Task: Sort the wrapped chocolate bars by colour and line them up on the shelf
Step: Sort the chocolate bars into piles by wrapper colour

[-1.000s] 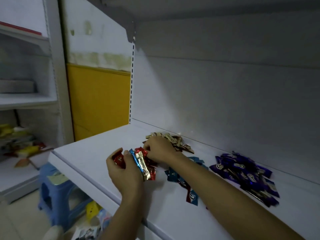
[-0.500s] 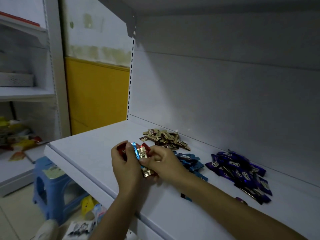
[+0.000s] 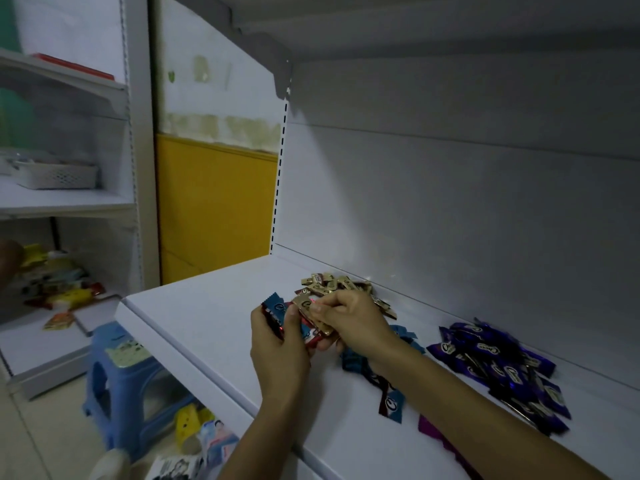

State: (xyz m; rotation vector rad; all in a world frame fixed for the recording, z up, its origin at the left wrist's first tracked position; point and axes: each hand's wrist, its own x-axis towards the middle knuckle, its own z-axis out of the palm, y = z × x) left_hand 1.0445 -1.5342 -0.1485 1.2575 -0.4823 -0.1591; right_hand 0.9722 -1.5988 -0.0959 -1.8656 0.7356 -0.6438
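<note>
My left hand [image 3: 278, 348] grips a mixed bunch of wrapped bars [image 3: 277, 308], blue and red ones showing, above the white shelf [image 3: 207, 306]. Against that bunch my right hand [image 3: 349, 320] pinches a gold bar [image 3: 304, 303]. Behind the hands lies a pile of gold bars [image 3: 332, 284]. Blue bars [image 3: 388, 379] lie partly under my right forearm. Further right sits a heap of purple bars [image 3: 498, 368], and one magenta bar [image 3: 431, 429] lies near the forearm.
The shelf's back panel [image 3: 450, 220] rises behind the piles, with another shelf overhead. A blue plastic stool [image 3: 121, 379] stands on the floor at the left, loose packets beside it. A second shelving unit [image 3: 65, 199] at far left holds a white basket and snack packets.
Both hands with the bunch have lifted slightly and come together. My right hand has moved from the gold pile to the bunch and now pinches a gold bar.
</note>
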